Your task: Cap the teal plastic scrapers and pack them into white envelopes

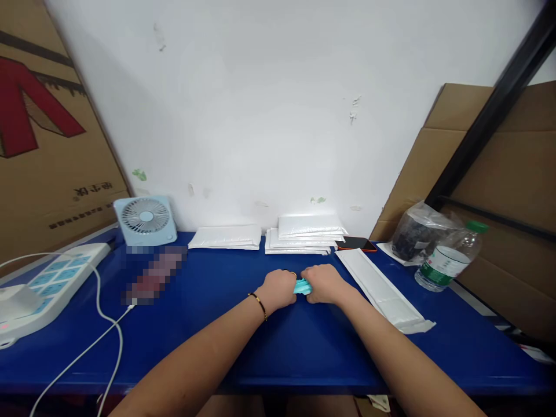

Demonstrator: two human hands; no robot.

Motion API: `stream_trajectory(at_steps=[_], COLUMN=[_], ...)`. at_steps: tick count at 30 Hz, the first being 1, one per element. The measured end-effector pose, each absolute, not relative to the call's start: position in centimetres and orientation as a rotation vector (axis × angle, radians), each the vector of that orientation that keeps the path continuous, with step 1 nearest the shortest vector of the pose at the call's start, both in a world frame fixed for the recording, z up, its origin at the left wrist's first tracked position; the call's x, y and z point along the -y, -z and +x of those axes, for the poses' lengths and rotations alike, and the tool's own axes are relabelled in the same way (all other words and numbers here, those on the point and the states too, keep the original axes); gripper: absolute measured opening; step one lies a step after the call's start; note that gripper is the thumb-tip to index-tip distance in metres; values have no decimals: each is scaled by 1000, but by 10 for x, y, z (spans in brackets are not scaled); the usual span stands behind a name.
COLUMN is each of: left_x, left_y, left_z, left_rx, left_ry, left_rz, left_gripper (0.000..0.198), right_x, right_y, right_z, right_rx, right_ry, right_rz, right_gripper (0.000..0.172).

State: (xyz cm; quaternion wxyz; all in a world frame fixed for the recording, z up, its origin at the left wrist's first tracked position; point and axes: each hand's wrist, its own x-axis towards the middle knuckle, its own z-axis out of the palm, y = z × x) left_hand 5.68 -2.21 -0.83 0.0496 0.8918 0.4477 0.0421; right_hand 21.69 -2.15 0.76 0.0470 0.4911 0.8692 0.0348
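My left hand [279, 289] and my right hand [322, 284] are close together over the middle of the blue table [208, 324]. Both are closed, fingers wrapped round a small turquoise bundle [303, 286] that looks soft and folded. Only a short stretch of it shows between the two fists, so its kind cannot be made out. A long white padded envelope [386, 292] lies slantwise to the right, beside my right forearm. Behind my hands, a stack of white padded envelopes [304, 236] rests near the wall.
More white envelopes [226, 237] lie at the back left, near a light-blue fan [145, 220]. A power strip [56, 286] with white cables and a blurred-out object [156, 275] are on the left. At right stand a plastic bottle [452, 258], a bagged dark item [412, 234] and a phone [358, 244].
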Motion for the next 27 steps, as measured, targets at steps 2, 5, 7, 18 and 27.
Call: stream_trajectory(at_steps=[2,5,7,18,27], left_x=[25,34,41,68,82], left_y=[9,5,0,26,12], left_z=[55,55,62,85,78], left_rx=[-1350,-1287,-1195,-997,-1043], left_ry=[-219,-461,-666,-910,-804], left_rz=[2675,2537,2374,1962,2035], left_gripper=[18,20,19,10,33], right_x=[29,45,58,95,103], right_y=[-18,-50,-76,-55,-9], right_z=[219,228,229,191,324], right_rx=[-2719,-2955,-3208,-3445,-1932], right_ry=[-104,119,361,90,-61], right_rz=[1498,1621,1606,1759,2888], right_gripper=[21,33,46,20,79])
